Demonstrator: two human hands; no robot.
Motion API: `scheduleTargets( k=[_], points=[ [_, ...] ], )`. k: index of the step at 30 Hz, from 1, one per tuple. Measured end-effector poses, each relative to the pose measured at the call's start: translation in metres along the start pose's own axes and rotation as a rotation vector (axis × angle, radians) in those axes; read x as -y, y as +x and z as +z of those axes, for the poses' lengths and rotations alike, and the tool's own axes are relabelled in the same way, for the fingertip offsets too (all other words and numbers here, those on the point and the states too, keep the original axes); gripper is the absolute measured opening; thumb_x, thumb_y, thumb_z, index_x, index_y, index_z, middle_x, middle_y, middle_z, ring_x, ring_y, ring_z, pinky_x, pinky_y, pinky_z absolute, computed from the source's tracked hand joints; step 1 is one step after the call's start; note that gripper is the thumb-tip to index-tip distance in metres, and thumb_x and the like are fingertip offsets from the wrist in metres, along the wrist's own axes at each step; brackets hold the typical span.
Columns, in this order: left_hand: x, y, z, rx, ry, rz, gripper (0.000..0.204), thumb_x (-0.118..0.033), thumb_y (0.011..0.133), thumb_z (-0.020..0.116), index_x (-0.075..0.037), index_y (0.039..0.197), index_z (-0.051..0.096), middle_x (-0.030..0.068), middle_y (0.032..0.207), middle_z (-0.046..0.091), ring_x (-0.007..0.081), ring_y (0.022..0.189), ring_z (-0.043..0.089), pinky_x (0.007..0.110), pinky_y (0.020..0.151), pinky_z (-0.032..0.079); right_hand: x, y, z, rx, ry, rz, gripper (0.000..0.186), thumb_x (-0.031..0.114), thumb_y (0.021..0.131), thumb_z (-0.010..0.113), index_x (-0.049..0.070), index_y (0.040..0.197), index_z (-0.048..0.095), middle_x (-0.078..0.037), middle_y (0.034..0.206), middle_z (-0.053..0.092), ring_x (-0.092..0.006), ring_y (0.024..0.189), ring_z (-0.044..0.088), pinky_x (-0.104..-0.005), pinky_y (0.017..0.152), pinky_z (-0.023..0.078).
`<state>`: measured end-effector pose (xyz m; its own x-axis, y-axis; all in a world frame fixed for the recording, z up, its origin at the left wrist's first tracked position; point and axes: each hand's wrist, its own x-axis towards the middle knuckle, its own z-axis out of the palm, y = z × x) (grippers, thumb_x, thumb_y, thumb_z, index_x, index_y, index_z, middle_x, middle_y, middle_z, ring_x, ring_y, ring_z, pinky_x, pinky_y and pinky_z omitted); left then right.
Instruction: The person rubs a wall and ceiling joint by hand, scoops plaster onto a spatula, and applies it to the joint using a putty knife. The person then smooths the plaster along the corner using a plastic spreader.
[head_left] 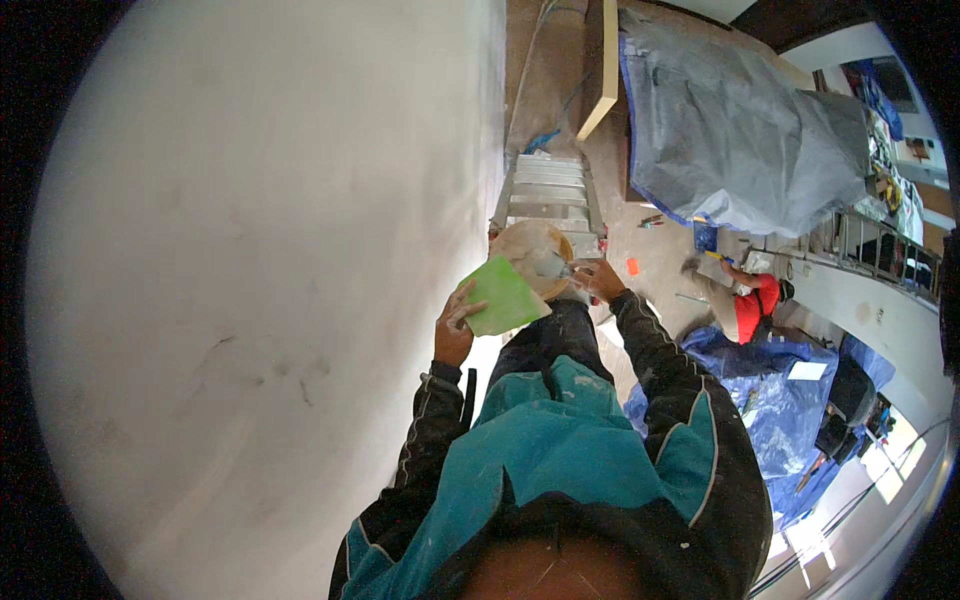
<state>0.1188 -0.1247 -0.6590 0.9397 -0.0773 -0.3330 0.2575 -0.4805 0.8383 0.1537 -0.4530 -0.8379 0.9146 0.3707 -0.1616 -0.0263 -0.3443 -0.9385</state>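
My left hand (456, 326) grips a green flat square board (505, 298) by its left edge, tilted over the near side of a round bucket (517, 240). Pale, plaster-like material coats the bucket's inside. From the right, my right hand (598, 279) holds a putty knife (550, 264), its blade inside the bucket. The bucket stands at the top of a metal stepladder (550, 182), in front of my legs. Part of the bucket is hidden behind the board.
A smooth pale wall (260, 250) fills the left side. Grey sheeting (745, 130) covers something large at the far right. Below right, a person in a red top (757, 308) is near a blue tarp (770, 400). A yellowish panel edge (603, 80) stands beyond the ladder.
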Motion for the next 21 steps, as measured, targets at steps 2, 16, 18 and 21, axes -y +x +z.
scheduleTargets(
  k=[2, 16, 18, 21],
  points=[
    [0.002, 0.011, 0.013, 0.016, 0.052, 0.075, 0.042, 0.013, 0.076, 0.053, -0.009, 0.105, 0.075, 0.0128, 0.141, 0.054, 0.0324, 0.134, 0.047, 0.041, 0.112, 0.04, 0.022, -0.012, -0.023, 0.045, 0.248, 0.338, 0.01, 0.01, 0.094, 0.061, 0.003, 0.1, 0.066, -0.003, 0.096, 0.068, -0.012, 0.056, 0.058, -0.0277, 0.044, 0.046],
    [0.052, 0.035, 0.073, 0.283, 0.103, 0.156, 0.037, -0.001, 0.077, 0.06, -0.003, 0.112, 0.07, 0.0136, 0.143, 0.052, 0.0338, 0.133, 0.048, 0.043, 0.112, 0.038, -0.052, -0.048, 0.034, -0.004, 0.742, 0.478, 0.024, 0.027, 0.1, 0.052, 0.01, 0.117, 0.057, -0.002, 0.074, 0.064, -0.0099, 0.045, 0.048, -0.0263, 0.038, 0.036],
    [0.064, 0.03, 0.088, 0.196, 0.119, 0.147, 0.031, -0.012, 0.083, 0.069, -0.003, 0.113, 0.07, 0.0146, 0.138, 0.057, 0.0336, 0.126, 0.054, 0.042, 0.108, 0.042, -0.062, -0.044, 0.042, -0.071, 0.377, 0.11, 0.022, 0.025, 0.1, 0.05, 0.01, 0.113, 0.059, -0.002, 0.073, 0.063, -0.0102, 0.045, 0.048, -0.0269, 0.039, 0.037],
    [0.08, 0.009, 0.097, 0.088, 0.023, -0.051, 0.036, -0.002, 0.082, 0.064, -0.004, 0.118, 0.068, 0.0148, 0.136, 0.058, 0.0333, 0.127, 0.054, 0.04, 0.107, 0.043, -0.051, -0.032, 0.051, -0.075, 0.277, 0.315, 0.02, 0.025, 0.099, 0.05, 0.01, 0.106, 0.063, -0.005, 0.074, 0.064, -0.0155, 0.05, 0.055, -0.0318, 0.045, 0.044]
  ],
)
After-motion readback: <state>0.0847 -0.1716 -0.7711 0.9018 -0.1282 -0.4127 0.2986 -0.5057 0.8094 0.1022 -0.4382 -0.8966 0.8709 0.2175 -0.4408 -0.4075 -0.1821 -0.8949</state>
